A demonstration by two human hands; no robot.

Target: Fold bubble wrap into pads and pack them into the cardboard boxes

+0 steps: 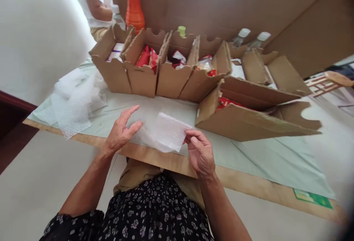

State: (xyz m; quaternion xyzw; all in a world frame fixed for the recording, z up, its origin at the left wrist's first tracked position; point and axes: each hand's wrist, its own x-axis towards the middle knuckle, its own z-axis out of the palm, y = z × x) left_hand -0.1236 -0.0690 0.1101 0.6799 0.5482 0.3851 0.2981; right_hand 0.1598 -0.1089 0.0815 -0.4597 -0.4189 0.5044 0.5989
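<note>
A small sheet of clear bubble wrap lies at the near edge of the table. My right hand pinches its right edge between thumb and fingers. My left hand hovers at the sheet's left edge with fingers spread, the thumb touching or nearly touching the wrap.
A row of open cardboard boxes with red packets stands behind, and a larger box sits at right. Loose bubble wrap is piled at left. An orange bottle and clear bottles stand at the back. Another person is far left.
</note>
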